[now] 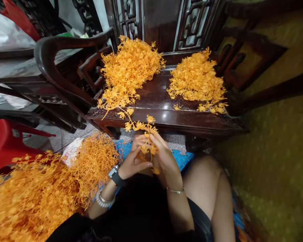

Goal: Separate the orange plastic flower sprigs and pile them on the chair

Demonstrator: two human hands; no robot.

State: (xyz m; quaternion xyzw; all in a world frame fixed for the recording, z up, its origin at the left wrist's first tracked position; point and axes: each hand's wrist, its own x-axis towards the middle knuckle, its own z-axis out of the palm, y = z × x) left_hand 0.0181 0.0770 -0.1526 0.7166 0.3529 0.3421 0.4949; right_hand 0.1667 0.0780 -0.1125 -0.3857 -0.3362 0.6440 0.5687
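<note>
In the middle of the head view, both hands meet over my lap around an orange artificial flower sprig [146,148]. My left hand [134,162], with a watch on its wrist, is closed on the sprig, thumb pointing right. My right hand [164,153] closes on it from the other side; its fingertips are partly hidden behind the blossoms. The sprig's top trails left towards the seat edge. Beyond the hands, a tall pile of orange flowers [135,64] and a smaller pile [198,79] lie on the dark wooden chair seat [158,92].
At lower left lies a large heap of orange flower sprigs [35,198], beside a pile of thin orange stems [97,158] near a white bag [73,151]. A red plastic stool [5,139] stands further left. Blue sheeting [181,158] shows under my legs.
</note>
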